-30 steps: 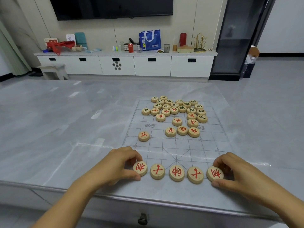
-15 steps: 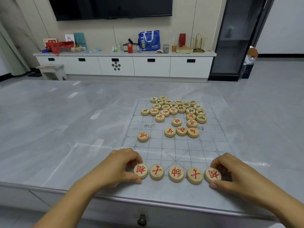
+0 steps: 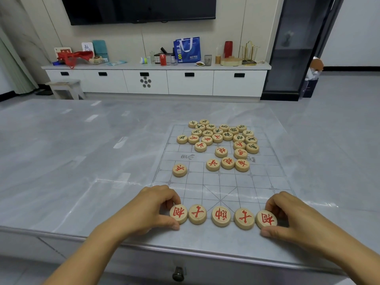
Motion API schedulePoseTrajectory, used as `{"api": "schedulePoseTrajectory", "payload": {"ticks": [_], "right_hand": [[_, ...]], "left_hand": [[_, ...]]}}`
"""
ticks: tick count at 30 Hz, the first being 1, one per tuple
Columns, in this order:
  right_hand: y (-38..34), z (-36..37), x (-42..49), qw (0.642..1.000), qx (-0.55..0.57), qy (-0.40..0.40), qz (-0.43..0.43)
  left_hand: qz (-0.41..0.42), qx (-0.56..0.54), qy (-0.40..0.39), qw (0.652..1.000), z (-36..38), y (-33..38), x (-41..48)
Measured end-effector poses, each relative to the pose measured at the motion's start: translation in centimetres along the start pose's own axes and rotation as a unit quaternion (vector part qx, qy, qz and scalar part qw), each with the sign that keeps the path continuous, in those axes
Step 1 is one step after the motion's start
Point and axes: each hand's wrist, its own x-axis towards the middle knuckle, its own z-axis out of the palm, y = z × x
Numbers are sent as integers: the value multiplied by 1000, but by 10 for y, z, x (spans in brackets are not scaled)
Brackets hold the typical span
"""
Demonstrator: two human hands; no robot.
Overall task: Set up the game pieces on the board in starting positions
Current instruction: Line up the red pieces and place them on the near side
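Observation:
A clear grid board (image 3: 242,188) lies on the grey table. Along its near edge stand several round wooden pieces with red characters in one row. My left hand (image 3: 152,208) pinches the leftmost piece (image 3: 178,213) between thumb and fingers. My right hand (image 3: 287,217) pinches the rightmost piece (image 3: 266,219) the same way. Between them sit two red advisor pieces (image 3: 197,213) and the red general (image 3: 221,215). A loose heap of red and black pieces (image 3: 221,136) covers the far half. One red soldier (image 3: 179,170) stands alone at the left edge.
The grey marble table (image 3: 72,171) ends at a front edge just below my hands, with a drawer knob (image 3: 178,273) under it. A white sideboard (image 3: 156,81) with bags and cups stands far behind, under a wall TV.
Both hands stay on the two end pieces of the near row. The end pieces have shifted only slightly; nothing else on the board has moved.

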Motion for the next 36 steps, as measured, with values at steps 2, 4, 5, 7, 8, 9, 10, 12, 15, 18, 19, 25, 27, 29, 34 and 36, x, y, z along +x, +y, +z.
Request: {"api": "schedulePoseTrajectory", "payload": {"ticks": [2,4,5,7,8,9,10,12,15,18,19,25,27,29,34,36], "right_hand": [[-1,-1,-1,1000,-3,-2,2],[-2,-1,-1,1000,-4,-6,4],[-3,-2,-2,1000,-4,-7,5],[-3,-2,-2,1000,-5,-8,5],[-3,-2,-2,1000,-4,-8,6],[-3,-2,-3,1000,-3,-8,7],[-4,-2,-3,1000,-2,-7,7],[-3,-2,-3,1000,-2,-5,7],[-3,-3,-3,1000,8,-4,4],[-3,-4,-3,1000,13,-24,9],[-3,-6,-4,999,23,-26,13],[3,-11,7,992,100,77,27],[7,-11,19,987,107,118,25],[11,-12,31,982,116,142,34],[9,-13,61,981,120,152,22],[6,-13,73,982,116,150,17]], "left_hand": [[-4,-2,1,1000,0,0,0],[-7,-2,5,1000,0,-1,0],[-9,-1,8,1000,0,-1,0],[-10,0,8,1000,-1,-1,0],[-12,2,7,1000,-1,0,0],[-13,4,5,1000,-1,0,0],[-15,5,4,1000,-1,1,-1],[-16,4,5,1000,-2,2,-1],[-20,2,0,1000,-2,1,-1],[-26,-9,-11,1000,-3,0,0],[-29,-18,-16,999,-4,0,0],[-68,-128,29,989,-14,-6,1],[-81,-120,102,984,-14,-12,10],[-100,-78,160,979,-14,-17,22],[-155,-5,179,971,-11,-22,47],[-156,-10,179,971,-10,-20,55]]}}
